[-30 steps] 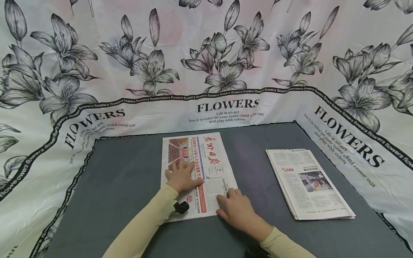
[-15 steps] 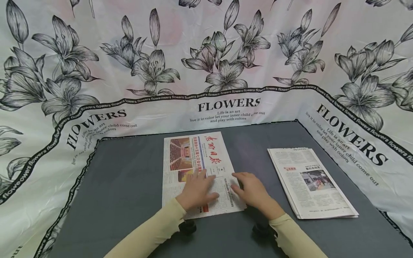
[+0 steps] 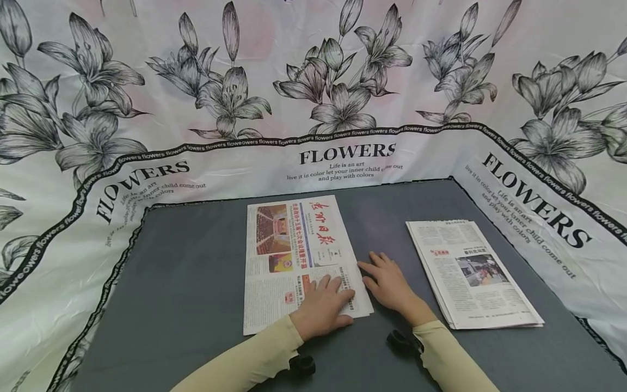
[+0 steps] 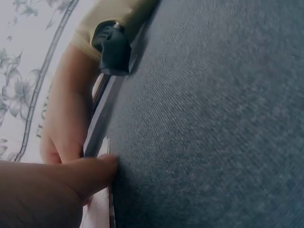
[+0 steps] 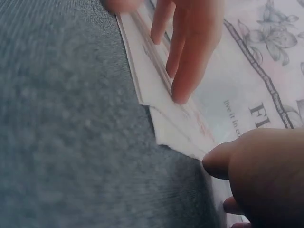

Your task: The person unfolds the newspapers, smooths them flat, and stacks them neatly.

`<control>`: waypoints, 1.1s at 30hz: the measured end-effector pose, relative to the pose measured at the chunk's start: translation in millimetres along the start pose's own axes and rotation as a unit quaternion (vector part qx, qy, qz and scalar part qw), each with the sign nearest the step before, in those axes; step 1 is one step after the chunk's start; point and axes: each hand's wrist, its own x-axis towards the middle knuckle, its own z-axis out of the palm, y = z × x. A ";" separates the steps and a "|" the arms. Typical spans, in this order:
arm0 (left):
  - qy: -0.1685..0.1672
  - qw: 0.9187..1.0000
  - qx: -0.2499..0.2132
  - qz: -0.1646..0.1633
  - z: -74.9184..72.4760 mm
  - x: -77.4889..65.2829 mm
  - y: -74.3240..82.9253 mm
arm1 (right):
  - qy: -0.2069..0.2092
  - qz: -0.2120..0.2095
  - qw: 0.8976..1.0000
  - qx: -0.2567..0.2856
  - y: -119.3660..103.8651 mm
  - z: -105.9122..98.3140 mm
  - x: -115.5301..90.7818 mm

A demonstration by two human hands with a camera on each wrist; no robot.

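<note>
A folded newspaper (image 3: 271, 305) with red headline characters lies on the grey table in the head view. My left hand (image 3: 324, 307) rests on its lower right part, fingers spread and thumb at the near edge. In the left wrist view, that thumb (image 4: 97, 170) lies over the paper's edge. My right hand (image 3: 392, 286) is at the newspaper's right edge, its fingers extended toward the paper. The right wrist view shows the right thumb (image 5: 219, 159) at the paper's edge, beside a corner where the layers sit unevenly.
To the right lies a second stack of folded newspapers (image 3: 475, 310) on the grey table (image 3: 186, 272). A white flower-printed cloth (image 3: 235, 169) rises behind the table and along its sides. Black camera mounts (image 3: 302, 366) hang below both wrists.
My left hand has slid from the newspaper's middle down and right toward its near right corner. My right hand has moved from the near right corner up along the right edge.
</note>
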 end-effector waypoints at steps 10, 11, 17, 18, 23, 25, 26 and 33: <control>0.062 0.998 -0.018 0.019 1.0 0.9 -6.3 | 0.025 -0.002 0.999 0.022 1.8 5.9 -0.2; 0.068 0.997 -0.029 0.020 1.0 1.2 -6.9 | 0.028 -0.002 0.999 0.026 2.1 6.3 -0.5; 0.051 0.992 -0.117 0.005 -3.0 1.1 -12.7 | 0.032 -0.002 0.999 0.030 3.2 7.4 -1.8; 0.042 0.991 -0.125 0.001 -4.6 0.7 -13.9 | 0.032 -0.001 0.999 0.029 3.1 7.3 -1.5; 0.033 0.988 -0.151 -0.011 -8.1 -0.4 -20.8 | 0.037 0.000 0.999 0.031 2.8 6.3 -1.1; 0.043 0.984 -0.172 -0.026 -7.5 -1.0 -24.4 | 0.038 -0.003 0.999 0.031 2.8 6.0 -0.8; 0.049 0.980 -0.189 -0.037 -7.5 -1.7 -26.2 | 0.038 -0.004 0.999 0.032 2.9 6.1 -0.6; 0.078 0.960 -0.256 -0.086 -5.8 -4.8 -31.6 | 0.021 -0.007 0.999 0.027 3.8 5.5 -0.7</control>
